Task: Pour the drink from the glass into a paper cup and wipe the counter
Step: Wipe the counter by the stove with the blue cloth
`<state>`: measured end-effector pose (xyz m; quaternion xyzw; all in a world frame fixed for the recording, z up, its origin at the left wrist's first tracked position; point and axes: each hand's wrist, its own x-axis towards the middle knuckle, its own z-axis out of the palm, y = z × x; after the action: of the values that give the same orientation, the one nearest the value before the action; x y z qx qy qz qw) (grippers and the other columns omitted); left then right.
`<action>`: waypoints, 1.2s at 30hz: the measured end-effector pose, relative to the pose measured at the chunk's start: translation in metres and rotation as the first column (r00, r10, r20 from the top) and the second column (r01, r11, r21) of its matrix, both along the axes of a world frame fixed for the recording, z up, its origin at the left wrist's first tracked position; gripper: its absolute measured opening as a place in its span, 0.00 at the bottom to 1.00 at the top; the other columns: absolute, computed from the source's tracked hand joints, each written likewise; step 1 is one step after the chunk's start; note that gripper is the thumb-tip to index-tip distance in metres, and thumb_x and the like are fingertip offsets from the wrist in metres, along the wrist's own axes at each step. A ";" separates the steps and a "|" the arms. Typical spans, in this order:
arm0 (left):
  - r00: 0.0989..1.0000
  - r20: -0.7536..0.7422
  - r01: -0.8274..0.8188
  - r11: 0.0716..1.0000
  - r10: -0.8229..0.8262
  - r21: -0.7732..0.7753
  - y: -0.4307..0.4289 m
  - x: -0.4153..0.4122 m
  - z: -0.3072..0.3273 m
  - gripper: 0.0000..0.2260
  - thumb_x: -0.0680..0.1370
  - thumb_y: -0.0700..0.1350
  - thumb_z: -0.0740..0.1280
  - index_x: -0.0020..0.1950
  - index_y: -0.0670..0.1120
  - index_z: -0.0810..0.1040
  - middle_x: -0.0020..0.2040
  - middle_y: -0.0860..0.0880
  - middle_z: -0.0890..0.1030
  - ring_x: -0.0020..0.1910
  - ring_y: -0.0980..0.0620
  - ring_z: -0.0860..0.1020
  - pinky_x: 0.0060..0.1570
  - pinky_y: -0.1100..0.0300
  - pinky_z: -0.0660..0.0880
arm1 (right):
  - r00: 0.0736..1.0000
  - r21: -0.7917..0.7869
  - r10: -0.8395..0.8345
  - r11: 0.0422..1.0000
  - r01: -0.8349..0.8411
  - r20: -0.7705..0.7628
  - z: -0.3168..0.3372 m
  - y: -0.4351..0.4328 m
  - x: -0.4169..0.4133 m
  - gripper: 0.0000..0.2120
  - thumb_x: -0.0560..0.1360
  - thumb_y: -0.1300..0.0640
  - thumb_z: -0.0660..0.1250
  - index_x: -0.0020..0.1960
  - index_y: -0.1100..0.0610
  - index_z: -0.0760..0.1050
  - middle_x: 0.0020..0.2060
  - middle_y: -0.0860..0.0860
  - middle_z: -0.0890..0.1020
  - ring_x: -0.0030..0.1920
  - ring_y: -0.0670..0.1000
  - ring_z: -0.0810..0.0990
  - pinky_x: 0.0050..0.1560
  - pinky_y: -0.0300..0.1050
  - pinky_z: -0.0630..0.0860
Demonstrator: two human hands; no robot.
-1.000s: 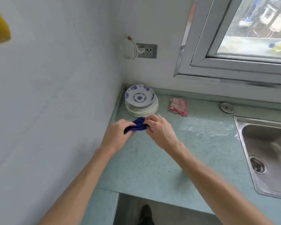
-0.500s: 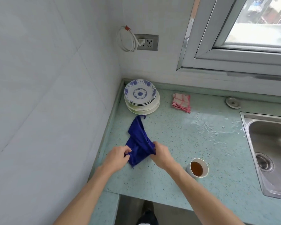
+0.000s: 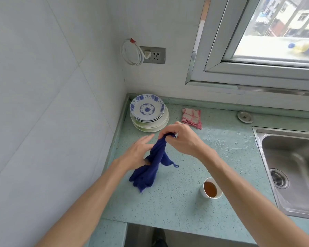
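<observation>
A dark blue cloth (image 3: 151,168) hangs over the pale green counter (image 3: 177,207). My right hand (image 3: 181,139) pinches its top end and holds it up. My left hand (image 3: 138,152) lies against the cloth's middle, fingers stretched out, thumb tucked into the fabric. The cloth's lower end rests bunched on the counter. A white paper cup (image 3: 210,188) with brown drink in it stands to the right, by my right forearm. A wet patch (image 3: 227,141) glistens on the counter near the sink. No glass is in view.
A stack of plates (image 3: 148,113) with a blue-patterned one on top sits in the back corner. A pink checked cloth (image 3: 192,117) lies beside it. The steel sink (image 3: 291,168) is at the right. A wall socket with coiled cable (image 3: 143,54) is above.
My right hand has lifted one end of the blue cloth up and away from me. My left hand has loosened and slid along the cloth, which now hangs stretched instead of lying spread.
</observation>
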<state>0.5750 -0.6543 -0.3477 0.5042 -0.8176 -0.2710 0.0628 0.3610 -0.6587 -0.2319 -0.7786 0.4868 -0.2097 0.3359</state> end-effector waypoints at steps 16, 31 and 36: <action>0.926 -0.268 -0.302 0.947 0.266 -0.106 -0.009 0.039 0.119 0.16 0.68 0.48 0.80 0.40 0.52 0.72 0.36 0.52 0.79 0.36 0.49 0.77 0.38 0.55 0.76 | 0.913 -0.258 -0.348 0.881 0.396 0.212 0.030 -0.020 -0.028 0.16 0.70 0.69 0.64 0.45 0.52 0.85 0.38 0.32 0.78 0.49 0.50 0.76 0.49 0.51 0.80; 0.899 0.396 -0.318 0.902 0.188 0.293 0.129 0.049 -0.055 0.09 0.75 0.46 0.69 0.54 0.51 0.80 0.53 0.53 0.80 0.49 0.53 0.79 0.49 0.60 0.75 | 0.883 0.231 0.114 0.973 -0.007 -0.455 -0.155 0.109 -0.040 0.18 0.72 0.65 0.62 0.55 0.52 0.82 0.52 0.49 0.84 0.53 0.53 0.79 0.52 0.47 0.77; 0.875 0.363 -0.415 0.884 0.322 0.216 0.151 0.046 -0.040 0.09 0.77 0.47 0.68 0.57 0.50 0.79 0.50 0.52 0.81 0.48 0.53 0.79 0.46 0.60 0.74 | 0.918 0.237 0.084 0.971 0.012 -0.389 -0.142 0.122 -0.050 0.17 0.75 0.62 0.64 0.63 0.53 0.79 0.58 0.51 0.82 0.58 0.52 0.80 0.56 0.44 0.78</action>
<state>0.6215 -0.5031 -0.3882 0.6925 -0.6563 -0.2850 -0.0918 0.3113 -0.5368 -0.3734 -0.7684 0.5516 0.0173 0.3240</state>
